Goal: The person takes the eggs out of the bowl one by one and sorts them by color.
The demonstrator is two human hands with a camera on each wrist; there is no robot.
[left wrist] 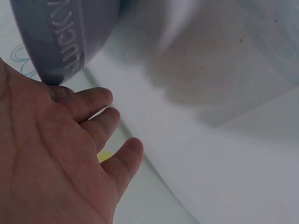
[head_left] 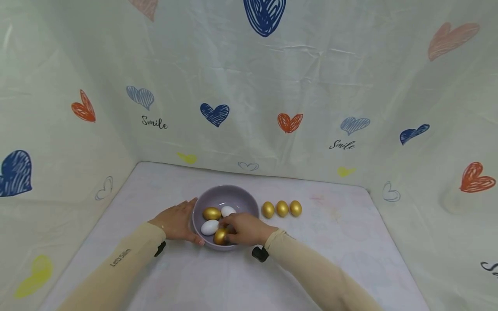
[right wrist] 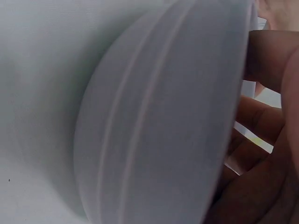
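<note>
While the left hand [head_left: 177,221] rests flat-fingered against the left wall of the grey bowl [head_left: 241,196], the right hand [head_left: 246,228] reaches inside, fingers curled round a gold egg [head_left: 220,236] at the near rim. The bowl also holds another gold egg [head_left: 212,213] and two white eggs [head_left: 210,227]. Raised lettering on the bowl reads "ucky". Three gold eggs [head_left: 282,208] lie just right of it. The left sleeve [head_left: 120,257] reads "Let's Slim".

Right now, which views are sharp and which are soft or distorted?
Head view: evenly lit and sharp, with wide-angle bending at the edges; bowl, eggs and both hands read clearly. Left wrist view: left hand fairly sharp, bowl lettering legible, soft shadow on the cloth behind. Right wrist view: bowl wall fills the frame, blurred; fingers dark and out of focus.
</note>
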